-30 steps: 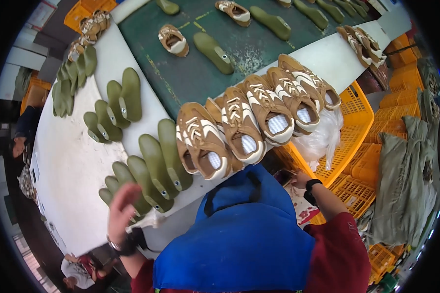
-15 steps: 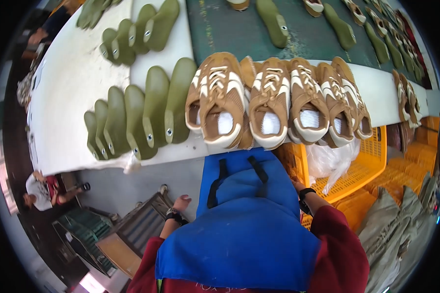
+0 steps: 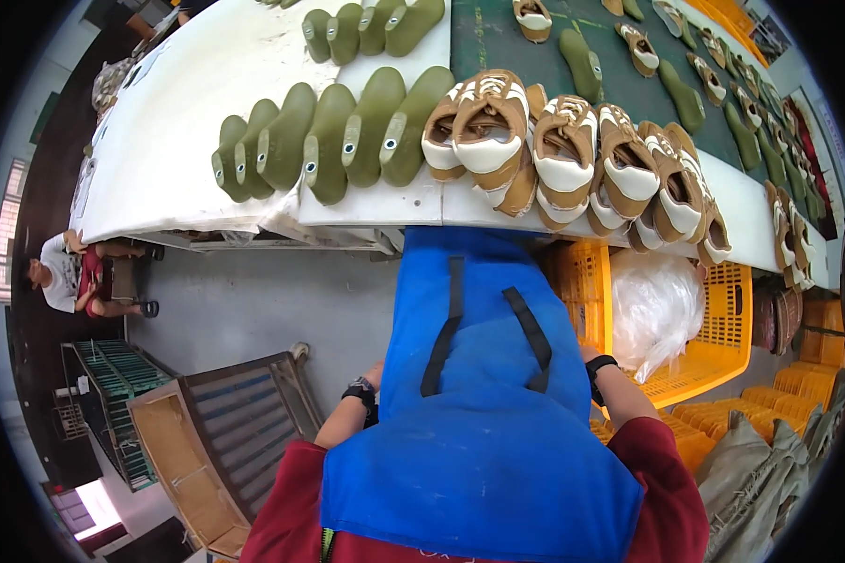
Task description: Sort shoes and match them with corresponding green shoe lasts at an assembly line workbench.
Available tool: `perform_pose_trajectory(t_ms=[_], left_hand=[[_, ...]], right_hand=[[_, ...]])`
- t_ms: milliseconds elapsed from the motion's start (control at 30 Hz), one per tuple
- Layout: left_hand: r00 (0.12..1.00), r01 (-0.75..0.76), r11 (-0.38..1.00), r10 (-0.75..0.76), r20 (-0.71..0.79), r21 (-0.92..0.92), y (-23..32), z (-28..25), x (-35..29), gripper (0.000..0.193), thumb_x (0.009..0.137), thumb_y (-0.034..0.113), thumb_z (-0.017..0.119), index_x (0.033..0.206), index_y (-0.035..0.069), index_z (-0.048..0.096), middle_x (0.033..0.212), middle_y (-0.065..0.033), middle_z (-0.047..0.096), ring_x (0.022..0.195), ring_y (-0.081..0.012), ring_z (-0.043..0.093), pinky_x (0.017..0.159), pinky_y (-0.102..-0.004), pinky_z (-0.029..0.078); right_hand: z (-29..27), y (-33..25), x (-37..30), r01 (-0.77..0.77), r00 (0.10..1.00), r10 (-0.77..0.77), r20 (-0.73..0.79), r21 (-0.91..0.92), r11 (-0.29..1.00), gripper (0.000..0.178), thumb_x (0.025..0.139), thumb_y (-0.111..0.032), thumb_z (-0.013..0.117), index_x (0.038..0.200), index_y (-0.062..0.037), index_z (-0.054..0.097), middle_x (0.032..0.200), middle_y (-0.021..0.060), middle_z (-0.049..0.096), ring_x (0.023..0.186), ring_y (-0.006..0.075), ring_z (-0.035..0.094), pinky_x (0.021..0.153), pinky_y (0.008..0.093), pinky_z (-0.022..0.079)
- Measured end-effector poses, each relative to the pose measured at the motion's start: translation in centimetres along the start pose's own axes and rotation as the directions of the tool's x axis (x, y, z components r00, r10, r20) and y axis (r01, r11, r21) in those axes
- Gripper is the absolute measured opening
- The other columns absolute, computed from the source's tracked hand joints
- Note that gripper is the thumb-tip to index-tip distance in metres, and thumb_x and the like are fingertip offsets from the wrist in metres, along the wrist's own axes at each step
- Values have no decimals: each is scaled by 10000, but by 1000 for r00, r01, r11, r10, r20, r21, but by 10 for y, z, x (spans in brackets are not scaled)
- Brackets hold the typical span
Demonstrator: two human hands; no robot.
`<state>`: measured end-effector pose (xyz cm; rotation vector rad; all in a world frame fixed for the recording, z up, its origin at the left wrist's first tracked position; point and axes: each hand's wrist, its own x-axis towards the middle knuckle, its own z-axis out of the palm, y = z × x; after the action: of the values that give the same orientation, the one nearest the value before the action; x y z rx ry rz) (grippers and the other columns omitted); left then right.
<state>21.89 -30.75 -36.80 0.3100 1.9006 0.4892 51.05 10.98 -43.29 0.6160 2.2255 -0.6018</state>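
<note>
Closely packed along the near edge of a white tabletop (image 3: 188,113), tan-brown lace-up shoes (image 3: 563,141) with white side stripes and white heel patches stand in a row, heels toward a person in a blue fabric apron (image 3: 483,375) with black straps. To their left, six smooth, olive-green, foot-shaped forms (image 3: 329,141) line up at a slant, small round holes showing at their near ends. The person's left hand (image 3: 376,375) is at the apron's left edge; the right hand (image 3: 589,354) is at its right edge, near a yellow slatted plastic crate (image 3: 587,291) holding crumpled clear plastic (image 3: 652,305). Both hands are partly hidden, so how far the fingers are open, or what they grip, cannot be told.
</note>
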Motion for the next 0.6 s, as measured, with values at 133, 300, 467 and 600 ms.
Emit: perform_pose_trajectory(t_ms=[133, 300, 467, 600], left_hand=[[996, -86, 996, 86, 32, 7, -16, 9, 4, 427, 864, 315, 551, 1123, -23, 587, 1094, -182, 637, 1055, -273, 586, 921, -380, 439], [957, -246, 964, 225, 181, 99, -44, 7, 10, 427, 864, 315, 554, 1123, -23, 588, 1093, -179, 639, 1052, -271, 587, 920, -379, 440], [921, -338, 930, 296, 251, 143, -56, 4, 25, 427, 863, 315, 557, 1123, -22, 589, 1091, -176, 640, 1049, -269, 589, 918, -378, 441], [934, -327, 941, 307, 185, 85, -56, 6, 47, 428, 862, 315, 559, 1124, -22, 590, 1090, -173, 642, 1047, -267, 590, 917, -377, 442]], right_hand=[[-22, -24, -6, -81, 997, 81, -18, 11, 997, 320, 844, -264, 517, 1033, -41, 648, 1060, 215, 624, 952, 349, 626, 803, 436, 504], [-70, -73, -14, -281, 957, 288, -38, 136, 950, 328, 843, -270, 520, 1041, -40, 643, 1062, 217, 623, 955, 352, 624, 806, 434, 502], [-82, -75, -24, -369, 922, 385, -35, 221, 903, 337, 841, -276, 522, 1049, -38, 638, 1064, 218, 623, 959, 356, 621, 809, 433, 500], [-72, -57, -19, -329, 941, 338, -28, 170, 929, 344, 840, -281, 525, 1056, -37, 635, 1065, 220, 622, 961, 359, 618, 811, 432, 499]])
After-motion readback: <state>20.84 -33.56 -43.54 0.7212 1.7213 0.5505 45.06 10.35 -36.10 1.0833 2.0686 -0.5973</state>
